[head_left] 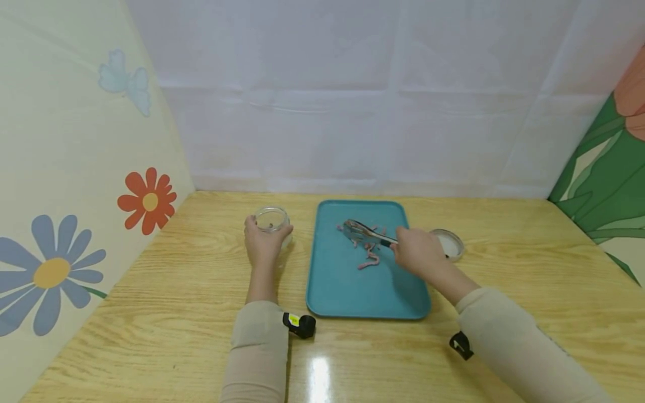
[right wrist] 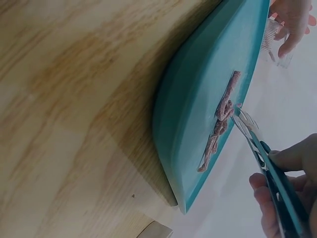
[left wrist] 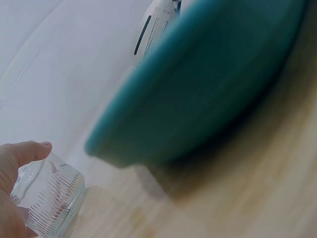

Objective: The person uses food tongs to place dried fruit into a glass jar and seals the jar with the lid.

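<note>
My left hand (head_left: 263, 240) grips a ribbed clear glass jar (left wrist: 54, 196), standing on the table left of the tray. Some reddish bits show through its glass. In my right hand (head_left: 418, 252) is a pair of metal tongs (head_left: 370, 232) with dark handle grips, thumb on one side and fingers on the other. The tongs' slotted heads reach down to several pinkish, rough-coated twisted strips (right wrist: 220, 119) lying on the blue-green tray (head_left: 342, 291). I cannot tell whether a strip is between the heads.
A round lid (head_left: 450, 244) with a pale inside lies on the table just right of the tray, partly behind my right hand. The wooden table (head_left: 201, 336) meets a white cloth backdrop (head_left: 302, 140) at the back. Flower-patterned panels (head_left: 75, 168) stand at both sides.
</note>
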The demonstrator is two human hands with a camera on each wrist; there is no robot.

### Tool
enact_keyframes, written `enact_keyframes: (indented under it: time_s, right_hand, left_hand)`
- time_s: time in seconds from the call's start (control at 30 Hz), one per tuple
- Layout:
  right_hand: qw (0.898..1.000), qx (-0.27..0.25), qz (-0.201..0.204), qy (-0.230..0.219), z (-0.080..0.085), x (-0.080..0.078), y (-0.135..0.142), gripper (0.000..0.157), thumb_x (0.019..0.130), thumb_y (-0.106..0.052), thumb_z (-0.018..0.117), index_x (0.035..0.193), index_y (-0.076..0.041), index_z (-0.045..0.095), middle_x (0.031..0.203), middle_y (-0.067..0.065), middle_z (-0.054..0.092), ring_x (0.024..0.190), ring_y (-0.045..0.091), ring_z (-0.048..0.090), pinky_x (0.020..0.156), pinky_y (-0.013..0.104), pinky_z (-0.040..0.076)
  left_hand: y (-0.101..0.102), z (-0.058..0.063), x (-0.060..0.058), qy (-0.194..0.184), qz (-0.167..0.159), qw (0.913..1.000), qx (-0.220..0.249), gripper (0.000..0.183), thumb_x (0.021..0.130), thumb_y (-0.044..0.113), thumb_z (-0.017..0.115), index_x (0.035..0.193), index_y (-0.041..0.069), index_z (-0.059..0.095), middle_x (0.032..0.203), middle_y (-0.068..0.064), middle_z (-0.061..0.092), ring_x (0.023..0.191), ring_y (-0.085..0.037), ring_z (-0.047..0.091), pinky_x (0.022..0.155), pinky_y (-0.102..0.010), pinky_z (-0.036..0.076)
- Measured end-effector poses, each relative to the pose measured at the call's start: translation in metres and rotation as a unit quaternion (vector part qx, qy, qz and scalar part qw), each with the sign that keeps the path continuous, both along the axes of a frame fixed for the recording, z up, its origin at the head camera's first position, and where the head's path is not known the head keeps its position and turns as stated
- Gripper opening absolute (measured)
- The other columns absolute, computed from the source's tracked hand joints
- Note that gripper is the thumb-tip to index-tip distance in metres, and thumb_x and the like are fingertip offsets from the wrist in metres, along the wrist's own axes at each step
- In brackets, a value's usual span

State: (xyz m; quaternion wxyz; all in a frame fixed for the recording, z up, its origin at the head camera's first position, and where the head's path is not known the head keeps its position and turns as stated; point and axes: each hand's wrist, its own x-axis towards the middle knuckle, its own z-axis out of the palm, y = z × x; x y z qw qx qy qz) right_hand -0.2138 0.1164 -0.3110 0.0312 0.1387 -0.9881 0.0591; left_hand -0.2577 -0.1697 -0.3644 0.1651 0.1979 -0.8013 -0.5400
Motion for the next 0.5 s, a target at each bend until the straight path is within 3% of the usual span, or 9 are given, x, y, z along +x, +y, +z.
enact_keyframes:
  time_s: [0.5]
  right_hand:
    - [0.998, -0.041, -0.021, -0.053, 0.0012, -0.0002, 0.0091, 0.023, 0.087, -0.022, 0.050, 0.069, -0.008, 0.045, 0.057, 0.005, 0.043, 0.047, 0.016, 0.038, 0.039, 0.027, 0.030]
  left_hand:
    - [0.0005, -0.0009, -0.0011, -0.002, 0.006, 1.0000, -0.004, 0.093, 0.063, 0.035, 0.075, 0.134, 0.010, 0.020, 0.130, -0.015, 0.031, 0.117, -0.032, 0.030, 0.093, -0.045, 0.027]
